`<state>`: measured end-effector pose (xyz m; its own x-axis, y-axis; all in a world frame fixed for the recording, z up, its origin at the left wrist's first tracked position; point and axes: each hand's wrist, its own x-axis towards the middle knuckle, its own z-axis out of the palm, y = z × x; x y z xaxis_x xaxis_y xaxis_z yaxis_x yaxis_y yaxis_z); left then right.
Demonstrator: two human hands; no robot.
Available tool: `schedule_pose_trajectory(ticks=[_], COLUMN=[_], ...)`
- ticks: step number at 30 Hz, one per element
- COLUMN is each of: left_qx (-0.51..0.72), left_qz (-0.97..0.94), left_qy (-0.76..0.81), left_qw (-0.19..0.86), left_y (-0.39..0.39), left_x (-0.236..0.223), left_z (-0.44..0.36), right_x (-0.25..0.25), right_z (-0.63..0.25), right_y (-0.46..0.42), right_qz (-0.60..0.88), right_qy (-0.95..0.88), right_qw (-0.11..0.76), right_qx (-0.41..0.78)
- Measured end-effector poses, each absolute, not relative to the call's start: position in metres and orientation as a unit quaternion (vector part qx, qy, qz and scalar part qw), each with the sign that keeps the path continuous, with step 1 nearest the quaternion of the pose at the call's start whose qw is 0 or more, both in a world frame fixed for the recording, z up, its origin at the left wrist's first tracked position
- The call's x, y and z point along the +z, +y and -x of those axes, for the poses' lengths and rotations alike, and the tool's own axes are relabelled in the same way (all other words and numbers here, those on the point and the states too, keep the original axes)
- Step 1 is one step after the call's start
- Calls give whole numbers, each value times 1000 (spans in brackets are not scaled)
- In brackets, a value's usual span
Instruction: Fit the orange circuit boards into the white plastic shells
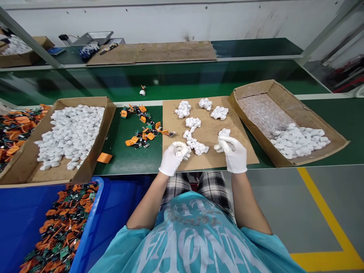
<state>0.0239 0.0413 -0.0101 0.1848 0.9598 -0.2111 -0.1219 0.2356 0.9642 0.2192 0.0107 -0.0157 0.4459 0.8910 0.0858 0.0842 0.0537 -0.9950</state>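
Both hands wear white gloves over a cardboard sheet (210,163). My left hand (173,157) is closed in a pinch at the sheet's left side; white glove against white pieces hides what it holds. It is beside a cluster of small white rounded pieces (199,148). My right hand (235,153) is closed, thumb and fingers together around a small white piece (218,148). Just beyond its fingers is another bit of white (224,132). Further white heaps (183,109) lie towards the back of the sheet.
Cardboard trays of white pieces stand left (75,129) and right (301,140). Orange-tabbed circuit boards (148,131) lie between the left tray and the sheet. More boards fill a blue bin (99,193) below left. An orange piece (104,157) lies near the table's front edge.
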Motion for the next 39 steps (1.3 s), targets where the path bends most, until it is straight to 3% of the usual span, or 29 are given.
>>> schedule_pose_trajectory(ticks=[9, 18, 24, 31, 39], left_qx=[420, 401, 409, 410, 398], left_qz=[-463, -394, -379, -364, -367], left_qy=[467, 417, 390, 387, 398], left_qw=[625, 714, 733, 742, 740], left_y=[45, 49, 48, 46, 46], left_x=[-22, -20, -23, -19, -19], left_z=[-25, -11, -5, -4, -6], right_x=[-13, -20, -32, -23, -27], right_z=[-240, -236, -236, -237, -240], right_y=[15, 10, 13, 12, 4], right_qz=[459, 536, 558, 535, 567], right_qy=[-366, -372, -398, -376, -466], right_qw=[602, 562, 592, 595, 517], right_qx=[542, 508, 423, 466, 440])
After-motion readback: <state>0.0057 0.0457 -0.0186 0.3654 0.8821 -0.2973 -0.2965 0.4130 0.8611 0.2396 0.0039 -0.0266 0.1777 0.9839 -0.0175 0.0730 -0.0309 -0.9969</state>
